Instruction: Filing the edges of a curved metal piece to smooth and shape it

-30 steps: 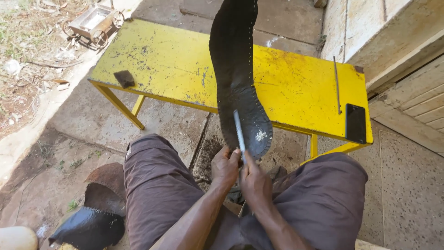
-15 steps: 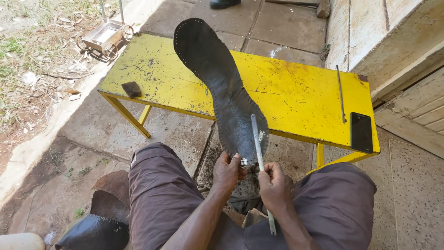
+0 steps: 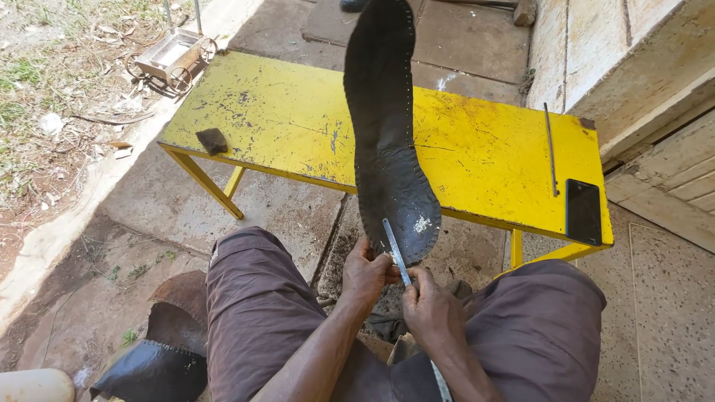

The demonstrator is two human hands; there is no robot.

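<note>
**Sole held upright at its near end, blade set against the edge**

The left hand [image 3: 366, 272] is closed on the near, rounded end of a long black rubber sole [image 3: 387, 141], pinching its lower rim so the piece stands up and away from the person, with its far end rising above the bench. The right hand [image 3: 432, 313] is wrapped around a narrow metal blade [image 3: 395, 253], whose tip lies against the sole's near edge just beside the left fingers. This grip appears to steady the edge where the blade meets it. Small holes run along the sole's rim, and a pale scuff marks its near end.

Both hands work between the person's knees, over brown trousers [image 3: 261, 313].

Beyond them stands a yellow metal bench [image 3: 298, 126], its paint worn. On it lie a small dark block [image 3: 213, 140] at the left, a thin metal rod [image 3: 550, 149] and a dark phone [image 3: 583, 211] at the right, all well apart from the sole. On the ground at near left lie dark curved rubber pieces [image 3: 160, 357].
</note>
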